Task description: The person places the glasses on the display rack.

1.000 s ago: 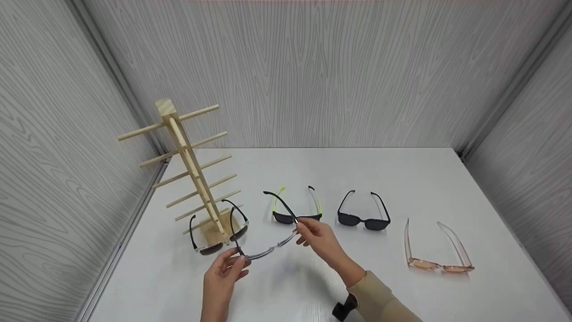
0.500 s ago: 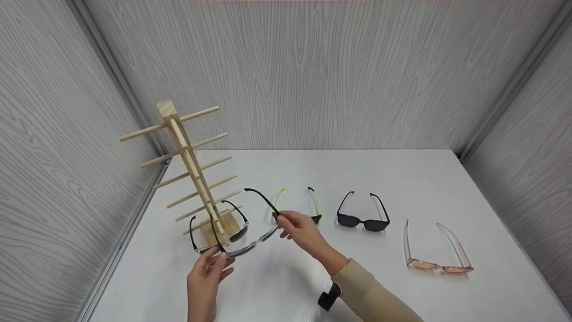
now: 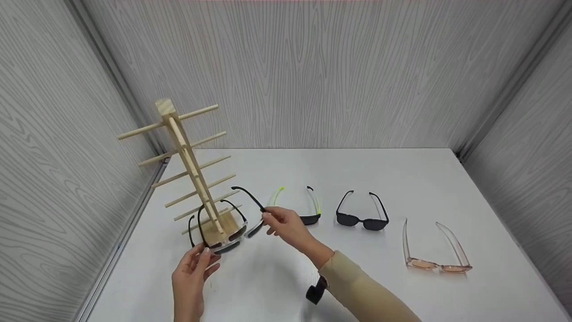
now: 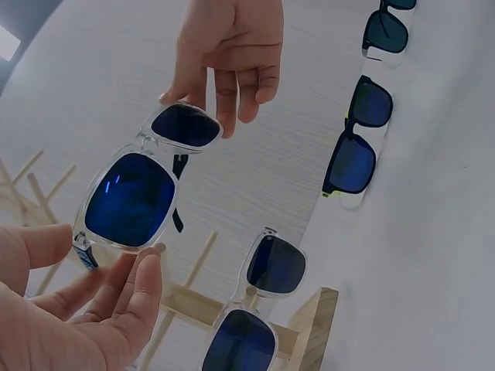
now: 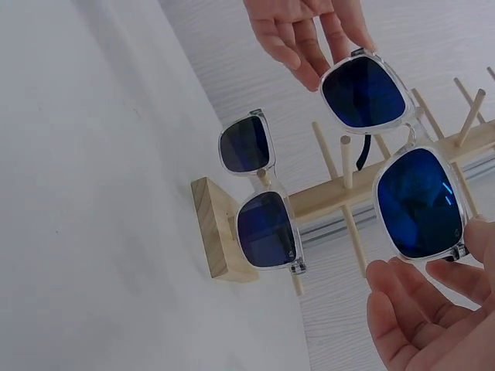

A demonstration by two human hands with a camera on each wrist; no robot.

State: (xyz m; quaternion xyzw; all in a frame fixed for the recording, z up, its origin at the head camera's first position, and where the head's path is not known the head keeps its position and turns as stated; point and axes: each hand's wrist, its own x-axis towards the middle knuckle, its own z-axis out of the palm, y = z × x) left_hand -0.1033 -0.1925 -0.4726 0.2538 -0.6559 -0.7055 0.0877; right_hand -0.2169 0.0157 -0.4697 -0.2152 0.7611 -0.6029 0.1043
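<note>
Both hands hold one pair of sunglasses (image 4: pixel 130 199) with a clear frame, blue-dark lenses and black temples. My left hand (image 3: pixel 191 273) pinches one hinge corner, and my right hand (image 3: pixel 288 230) pinches the opposite one. Both temples are unfolded and point away from me, toward the wooden rack (image 3: pixel 190 167). Low on that rack hangs a similar clear-framed pair (image 5: pixel 265 232), its bridge at a peg end. In the head view the held pair overlaps this hanging pair; in the right wrist view it is higher along the rack.
Black sunglasses with yellow-green temples (image 3: pixel 311 219) lie partly hidden behind my right hand. Farther right are black sunglasses (image 3: pixel 374 224) and clear pink glasses (image 3: pixel 455 269), temples unfolded. Grey wood-grain walls (image 3: pixel 313 76) enclose the white table (image 3: pixel 380 174) at the back and sides.
Both hands have carried the sunglasses leftward, from the space right of the rack to in front of its lower part. The hanging pair and the glasses on the table stay in place.
</note>
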